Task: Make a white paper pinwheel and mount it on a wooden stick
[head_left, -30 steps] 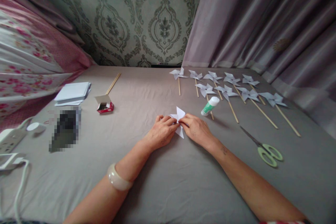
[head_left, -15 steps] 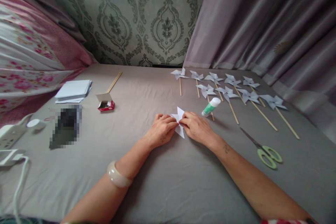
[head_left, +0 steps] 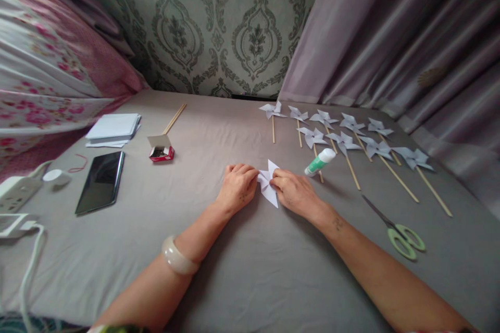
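Observation:
A white paper pinwheel [head_left: 267, 193] without a stick lies between my hands on the grey cloth. My right hand [head_left: 295, 190] is closed on its right side, fingertips pressed near the centre. At the opposite side, the curled fingers of my left hand [head_left: 238, 187] pinch the left blade's edge, and the thumb is mostly hidden. A glue stick [head_left: 320, 162] with a white cap stands just beyond my right hand. Farther right are green-handled scissors [head_left: 398, 231], blades pointing away from me.
Several finished pinwheels on sticks [head_left: 344, 141] lie at the back right. On the left are a paper stack [head_left: 113, 129], wooden sticks [head_left: 175, 118], an open red box [head_left: 161, 154] of small items, a phone [head_left: 100, 182] and a power strip [head_left: 17, 192] with a cable.
My left fingers have drawn back from the pinwheel's centre to its left edge, uncovering more of the paper. My right hand stays on it. The view has shifted slightly.

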Action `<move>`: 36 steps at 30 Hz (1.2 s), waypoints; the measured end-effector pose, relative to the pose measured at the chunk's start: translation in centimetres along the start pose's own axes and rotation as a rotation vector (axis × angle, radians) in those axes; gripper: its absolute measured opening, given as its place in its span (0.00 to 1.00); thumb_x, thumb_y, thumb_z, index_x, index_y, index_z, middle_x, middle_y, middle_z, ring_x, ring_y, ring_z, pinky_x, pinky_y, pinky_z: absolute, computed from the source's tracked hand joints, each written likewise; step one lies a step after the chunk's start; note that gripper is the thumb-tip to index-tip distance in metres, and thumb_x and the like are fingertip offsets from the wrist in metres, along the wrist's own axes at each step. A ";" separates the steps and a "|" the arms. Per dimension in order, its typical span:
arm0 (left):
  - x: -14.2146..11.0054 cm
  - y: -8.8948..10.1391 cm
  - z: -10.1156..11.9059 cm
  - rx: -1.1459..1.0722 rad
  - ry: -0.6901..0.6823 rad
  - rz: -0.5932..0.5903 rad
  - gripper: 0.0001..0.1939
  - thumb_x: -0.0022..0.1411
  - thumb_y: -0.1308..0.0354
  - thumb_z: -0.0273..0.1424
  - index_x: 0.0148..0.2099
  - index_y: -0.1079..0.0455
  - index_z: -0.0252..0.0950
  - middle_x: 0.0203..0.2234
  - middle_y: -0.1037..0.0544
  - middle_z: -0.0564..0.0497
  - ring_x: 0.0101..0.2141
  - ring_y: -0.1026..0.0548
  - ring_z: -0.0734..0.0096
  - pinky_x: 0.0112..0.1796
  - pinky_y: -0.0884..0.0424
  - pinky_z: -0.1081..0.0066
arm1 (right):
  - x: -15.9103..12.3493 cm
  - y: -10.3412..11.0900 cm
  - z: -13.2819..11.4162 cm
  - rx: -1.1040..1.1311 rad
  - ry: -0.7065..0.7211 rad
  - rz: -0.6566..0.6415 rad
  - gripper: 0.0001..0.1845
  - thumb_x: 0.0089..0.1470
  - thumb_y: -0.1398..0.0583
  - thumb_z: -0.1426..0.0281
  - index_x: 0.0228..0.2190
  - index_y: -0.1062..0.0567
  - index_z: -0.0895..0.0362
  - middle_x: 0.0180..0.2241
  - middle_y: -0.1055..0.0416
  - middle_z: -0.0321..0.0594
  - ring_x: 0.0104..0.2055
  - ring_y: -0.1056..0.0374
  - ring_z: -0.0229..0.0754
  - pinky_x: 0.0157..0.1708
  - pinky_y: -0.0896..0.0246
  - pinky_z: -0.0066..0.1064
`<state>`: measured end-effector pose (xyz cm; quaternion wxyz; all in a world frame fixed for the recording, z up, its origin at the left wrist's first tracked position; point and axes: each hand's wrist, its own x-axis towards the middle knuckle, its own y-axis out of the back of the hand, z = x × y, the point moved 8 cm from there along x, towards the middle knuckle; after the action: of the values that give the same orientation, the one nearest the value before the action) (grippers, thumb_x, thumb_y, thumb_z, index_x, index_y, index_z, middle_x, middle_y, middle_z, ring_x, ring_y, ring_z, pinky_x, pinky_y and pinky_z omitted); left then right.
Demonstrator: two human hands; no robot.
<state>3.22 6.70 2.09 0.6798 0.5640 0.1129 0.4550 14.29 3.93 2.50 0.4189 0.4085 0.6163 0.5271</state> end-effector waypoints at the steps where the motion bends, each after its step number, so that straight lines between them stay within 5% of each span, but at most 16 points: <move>1: 0.0 0.0 -0.1 -0.001 0.001 0.006 0.11 0.67 0.50 0.28 0.41 0.26 0.39 0.40 0.20 0.50 0.42 0.26 0.66 0.44 0.39 0.62 | 0.1 0.0 0.0 -0.004 -0.005 -0.001 0.16 0.62 0.49 0.75 0.36 0.21 0.57 0.40 0.27 0.43 0.45 0.31 0.42 0.35 0.45 0.30; 18: 0.0 0.5 -1.1 -0.027 0.083 0.017 0.12 0.65 0.50 0.27 0.43 0.25 0.38 0.41 0.20 0.47 0.44 0.26 0.63 0.44 0.38 0.61 | -0.1 0.5 1.3 0.187 -0.041 0.072 0.15 0.61 0.46 0.74 0.40 0.20 0.55 0.43 0.25 0.43 0.48 0.33 0.43 0.48 0.43 0.30; 36: 0.0 0.5 -0.9 -0.023 0.063 0.016 0.11 0.65 0.50 0.27 0.41 0.25 0.38 0.40 0.20 0.48 0.43 0.26 0.63 0.44 0.39 0.61 | -0.5 0.4 0.7 0.094 -0.091 0.083 0.15 0.60 0.46 0.74 0.39 0.19 0.55 0.42 0.25 0.43 0.47 0.34 0.45 0.43 0.42 0.31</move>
<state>2.40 7.25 2.23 0.6787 0.5425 0.1243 0.4791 15.10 3.73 2.91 0.4047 0.4763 0.6034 0.4953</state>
